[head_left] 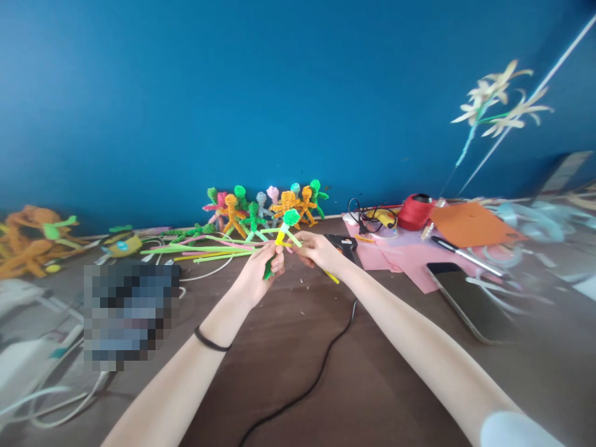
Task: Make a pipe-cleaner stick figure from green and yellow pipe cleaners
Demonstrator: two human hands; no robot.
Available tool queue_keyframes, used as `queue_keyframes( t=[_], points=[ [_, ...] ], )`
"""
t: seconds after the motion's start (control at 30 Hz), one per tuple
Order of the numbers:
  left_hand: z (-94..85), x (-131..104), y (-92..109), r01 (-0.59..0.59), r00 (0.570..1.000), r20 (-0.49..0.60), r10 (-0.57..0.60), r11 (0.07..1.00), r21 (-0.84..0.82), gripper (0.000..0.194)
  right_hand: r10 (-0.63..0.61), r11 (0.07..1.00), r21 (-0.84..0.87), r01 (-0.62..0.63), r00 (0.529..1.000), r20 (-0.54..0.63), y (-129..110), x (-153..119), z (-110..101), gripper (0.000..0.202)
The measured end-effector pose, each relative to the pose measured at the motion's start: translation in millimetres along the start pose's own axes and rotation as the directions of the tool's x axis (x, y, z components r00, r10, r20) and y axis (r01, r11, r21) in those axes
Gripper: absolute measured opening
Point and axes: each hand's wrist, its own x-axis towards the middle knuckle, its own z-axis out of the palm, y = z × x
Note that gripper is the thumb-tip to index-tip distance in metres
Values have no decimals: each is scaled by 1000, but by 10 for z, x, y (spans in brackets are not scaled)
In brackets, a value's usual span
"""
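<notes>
Between my hands is a small pipe-cleaner figure (291,218) with a round green head, pale green arms and yellow wound at its neck. My left hand (261,268) is closed around its lower part, and a darker green piece shows below the fingers. Against the yellow part, my right hand (320,249) pinches a yellow pipe cleaner (332,277), whose free end sticks out below the hand. My fingers partly hide the figure's body. Just behind, several finished pipe-cleaner figures (252,218) in orange, green, pink and grey stand along the blue wall.
Loose pipe cleaners (209,251) lie left of my hands. A black glue gun (342,245) rests behind my right hand. Rightward are a red thread spool (414,212), pink sheets (410,261), an orange sheet (475,226) and a phone (470,301). A black cord (321,372) crosses the table.
</notes>
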Motion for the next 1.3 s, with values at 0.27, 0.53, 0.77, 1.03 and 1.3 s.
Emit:
queue_keyframes(
  t=[0.27,0.53,0.77,1.03,1.3],
  points=[
    [-17,-55,57,282,936,280,-212,930,-237,26,-28,1000,-1,28,999,-20,-54,-26,-26,19],
    [-96,19,17,58,989,134,-68,995,79,19,-5,1000,14,7,997,-78,-29,-13,-50,22],
    [-76,4,-8,-212,950,-70,306,791,574,6,-5,1000,-9,4,993,-116,-56,-9,-40,17],
    [-33,10,0,-186,926,-174,335,806,562,20,-9,1000,-18,7,996,-85,-68,-31,-16,27],
    [54,-32,-6,21,999,-27,-23,998,-65,19,8,1000,-18,-9,998,-67,-79,-25,-11,32]
  ],
)
